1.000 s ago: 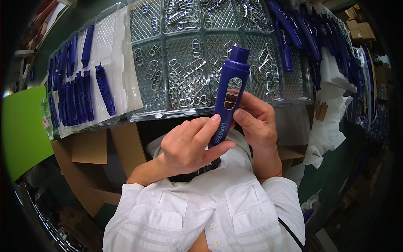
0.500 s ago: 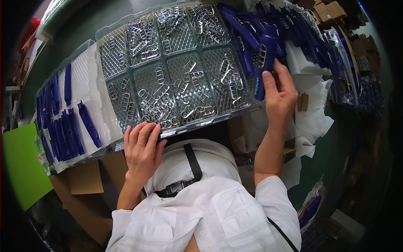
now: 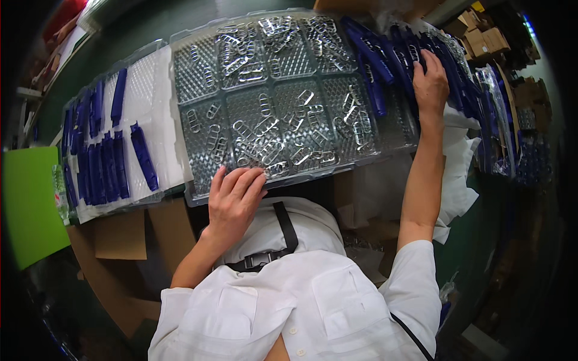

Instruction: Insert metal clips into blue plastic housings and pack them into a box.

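My left hand rests on the near edge of a clear divided tray, fingers apart and bent over the rim, holding nothing I can see. Small shiny metal slotted pieces lie loose in the tray's compartments. My right hand reaches to the far right, among a heap of long dark-blue plastic parts. Its thumb and fingers close around one blue part there; the fingertips are partly hidden. Several heaped parts show silver slotted inserts.
Left of the tray, more blue parts lie in rows on a white-lined tray. A green sheet, a clear bottle and an open cardboard box are near it. White wrapping hangs at the right edge.
My right hand, with a blue part earlier held up beside the tray, has moved farther away and right into the heap. My left hand still rests at the tray's near edge.
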Motion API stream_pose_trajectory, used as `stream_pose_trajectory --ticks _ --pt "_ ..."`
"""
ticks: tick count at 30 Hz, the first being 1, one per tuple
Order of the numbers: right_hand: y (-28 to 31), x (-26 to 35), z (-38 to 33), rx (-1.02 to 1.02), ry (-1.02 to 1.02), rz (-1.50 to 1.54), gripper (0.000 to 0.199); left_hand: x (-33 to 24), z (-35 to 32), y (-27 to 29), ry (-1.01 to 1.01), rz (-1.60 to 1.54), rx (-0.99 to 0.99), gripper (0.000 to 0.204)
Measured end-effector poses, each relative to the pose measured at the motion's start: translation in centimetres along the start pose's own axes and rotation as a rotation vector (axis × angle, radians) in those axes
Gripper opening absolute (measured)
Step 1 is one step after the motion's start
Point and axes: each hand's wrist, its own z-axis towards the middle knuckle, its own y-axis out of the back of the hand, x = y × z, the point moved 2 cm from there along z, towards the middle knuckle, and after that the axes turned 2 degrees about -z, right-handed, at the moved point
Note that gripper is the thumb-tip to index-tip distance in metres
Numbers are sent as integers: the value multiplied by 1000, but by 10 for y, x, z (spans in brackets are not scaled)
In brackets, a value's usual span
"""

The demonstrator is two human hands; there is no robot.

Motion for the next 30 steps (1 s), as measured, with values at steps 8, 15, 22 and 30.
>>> stream_pose_trajectory --ticks 8,15,22,30 --pt "35 174 -53 464 102 695 17 30 -56 68 138 -35 -397 27" --pt "26 260 -57 454 431 619 17 144 -299 145 1017 -331 -1811 41" --pt "18 298 -53 649 710 281 28 250 -475 109 1295 -1079 -1881 75" --pt "-16 282 -41 503 673 270 23 290 -342 185 1068 -835 -1353 55"
